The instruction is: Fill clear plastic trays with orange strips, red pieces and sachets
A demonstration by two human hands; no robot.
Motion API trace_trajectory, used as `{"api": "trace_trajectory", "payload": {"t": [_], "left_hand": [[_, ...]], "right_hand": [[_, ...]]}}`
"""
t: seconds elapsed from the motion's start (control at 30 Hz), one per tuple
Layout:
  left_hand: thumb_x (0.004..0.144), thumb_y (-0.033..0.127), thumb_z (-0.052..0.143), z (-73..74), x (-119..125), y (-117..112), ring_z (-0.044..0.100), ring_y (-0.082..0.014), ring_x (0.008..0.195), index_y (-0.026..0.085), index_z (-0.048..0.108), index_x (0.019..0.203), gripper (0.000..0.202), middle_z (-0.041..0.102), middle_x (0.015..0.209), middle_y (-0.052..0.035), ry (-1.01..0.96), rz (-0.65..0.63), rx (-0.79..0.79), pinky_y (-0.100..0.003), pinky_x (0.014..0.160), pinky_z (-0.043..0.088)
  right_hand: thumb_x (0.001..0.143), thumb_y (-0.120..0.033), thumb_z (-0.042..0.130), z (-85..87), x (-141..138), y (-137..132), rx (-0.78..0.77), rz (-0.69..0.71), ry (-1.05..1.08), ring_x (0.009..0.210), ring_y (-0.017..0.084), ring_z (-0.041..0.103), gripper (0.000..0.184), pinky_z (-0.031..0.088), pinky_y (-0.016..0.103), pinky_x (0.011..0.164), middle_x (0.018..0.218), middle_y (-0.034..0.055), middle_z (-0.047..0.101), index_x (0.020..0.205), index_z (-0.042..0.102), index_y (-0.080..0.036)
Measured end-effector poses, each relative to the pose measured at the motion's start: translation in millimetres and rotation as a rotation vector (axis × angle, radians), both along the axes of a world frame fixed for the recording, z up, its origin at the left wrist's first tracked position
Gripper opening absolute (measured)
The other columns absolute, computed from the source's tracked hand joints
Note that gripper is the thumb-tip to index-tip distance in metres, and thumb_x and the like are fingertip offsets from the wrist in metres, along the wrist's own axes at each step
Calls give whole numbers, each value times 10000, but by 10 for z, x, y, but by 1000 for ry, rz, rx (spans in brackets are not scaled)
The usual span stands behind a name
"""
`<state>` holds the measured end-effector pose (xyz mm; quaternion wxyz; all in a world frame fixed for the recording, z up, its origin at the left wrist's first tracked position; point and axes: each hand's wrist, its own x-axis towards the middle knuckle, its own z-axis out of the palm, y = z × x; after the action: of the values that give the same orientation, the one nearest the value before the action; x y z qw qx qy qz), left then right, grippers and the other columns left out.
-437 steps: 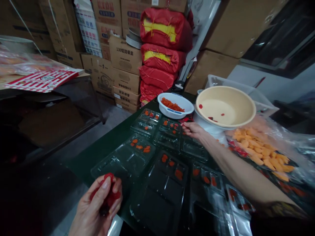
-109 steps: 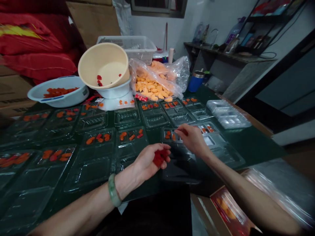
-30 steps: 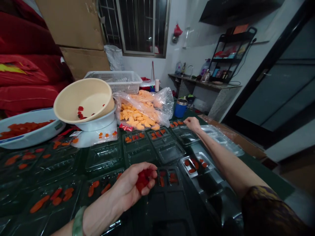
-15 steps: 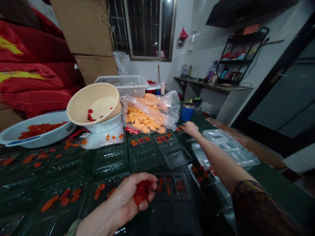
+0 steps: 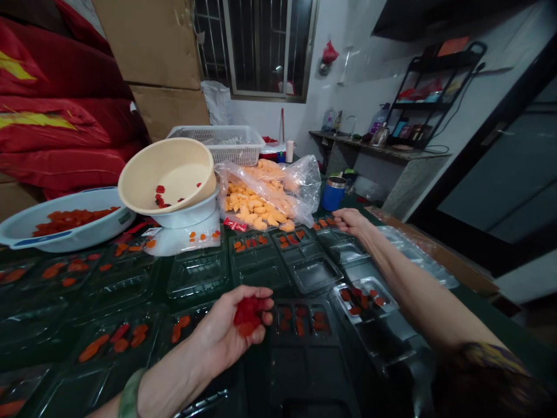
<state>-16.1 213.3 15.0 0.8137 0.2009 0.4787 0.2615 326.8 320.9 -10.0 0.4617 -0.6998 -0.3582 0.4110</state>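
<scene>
My left hand [image 5: 226,331] is cupped palm up around a small heap of red candy pieces [image 5: 246,313], held over the near trays. My right hand [image 5: 353,220] reaches far across the table, fingers curled, just above a far clear tray [image 5: 343,247] that has orange and red pieces in its small compartment. What those fingers pinch is too small to see. Rows of clear compartment trays [image 5: 304,273] cover the dark green table [image 5: 474,302], most with a few orange and red pieces.
A cream bowl [image 5: 169,174] with a few red pieces sits tilted on a white bowl. A white basin [image 5: 65,223] of orange-red pieces stands left. A plastic bag of yellow pieces [image 5: 261,203], a blue cup [image 5: 334,193] and a white basket [image 5: 226,142] stand behind.
My right hand has drawn slightly back and right from the far tray's small compartment. The left hand stays cupped on the red pieces. The view has shifted a little.
</scene>
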Motion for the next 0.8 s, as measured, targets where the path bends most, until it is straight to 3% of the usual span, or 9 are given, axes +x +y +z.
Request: {"api": "trace_trajectory", "payload": {"t": [0.1,0.23,0.33,0.4,0.5,0.63,0.73,0.8], "left_hand": [[728,130,492,44,50,85,572,-153,554,60,598,952,257,612,773,-114,-82,-19,44,-195,383,331],[712,89,468,62,186,150,558,-137,534,48,587,956,274,621,781,-138,-202,-72,98,-178,375,292],[745,137,434,66,272,158,564,-154,561,44,583,949,269,624,812,-163,-264,-91,90,-188,382,292],[796,213,410,62,307,150,552,-153,547,48,585,942,281,617,789,-157,-251,-120,70,-190,373,269],[854,396,375,46,341,117,528,-142,514,70,589,920,395,603,765,-137,-222,-174,76,-191,363,233],[839,554,358,28,414,34,507,-136,475,121,571,828,483,551,659,-65,-184,-204,114,-199,357,206],[844,569,335,33,486,-18,447,-112,408,135,541,728,494,473,544,-13,-153,-192,108,-205,355,194],[848,556,342,41,525,-35,414,-93,386,138,513,663,488,468,531,-8,-137,-187,102,-204,355,200]], "right_hand": [[809,-213,425,88,-99,-379,83,59,159,394,39,213,219,222,148,333,527,-55,308,600,368,-177],[645,-139,496,97,-366,-830,236,111,584,417,37,222,47,204,139,317,620,-4,438,645,453,-158],[630,-153,550,159,-636,-1061,220,156,759,419,34,273,111,168,141,310,684,16,502,740,542,-154],[701,-247,587,254,-844,-1186,163,259,676,393,29,254,108,146,150,314,605,-19,453,760,580,-157],[751,-348,609,406,-1170,-1350,172,411,327,370,30,253,199,194,170,337,479,-62,368,739,630,-151],[743,-325,625,463,-1505,-1493,274,556,-136,514,93,513,182,395,211,484,613,-3,612,806,679,-163],[779,-262,569,395,-1605,-1546,300,639,-330,582,113,578,147,418,219,547,705,-5,669,864,671,-200],[798,-214,521,337,-1612,-1566,328,652,-481,599,112,583,136,408,214,560,717,-8,671,804,657,-206]]}}
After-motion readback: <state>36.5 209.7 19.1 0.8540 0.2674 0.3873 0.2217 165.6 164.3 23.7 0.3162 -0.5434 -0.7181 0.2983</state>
